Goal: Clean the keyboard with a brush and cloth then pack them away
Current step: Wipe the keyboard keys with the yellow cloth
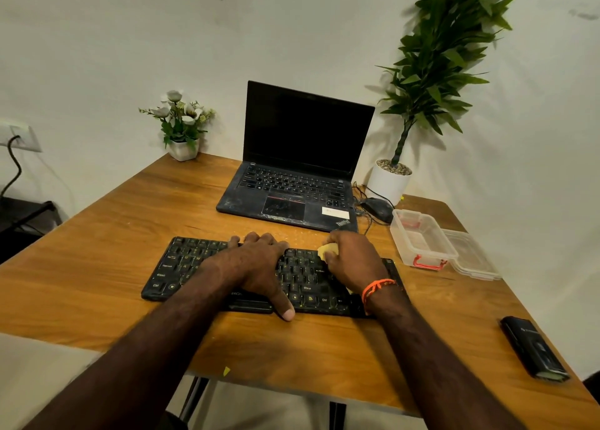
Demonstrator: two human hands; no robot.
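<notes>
A black keyboard (181, 267) lies on the wooden table (113, 234) in front of me. My left hand (259, 267) rests across its middle, fingers over the far edge and thumb at the near edge, holding it still. My right hand (352, 260) grips a small yellow cloth (326, 251) and presses it on the keys at the keyboard's right part. Most of the cloth is hidden under that hand. No brush shows in this view.
An open black laptop (292, 183) stands behind the keyboard, with a mouse (378, 208) and cables at its right. A clear plastic box (420, 238) and its lid (470, 257) sit at the right. A dark flat object (532, 348) lies near the right edge. Two potted plants (181, 127) (389, 179) stand at the back.
</notes>
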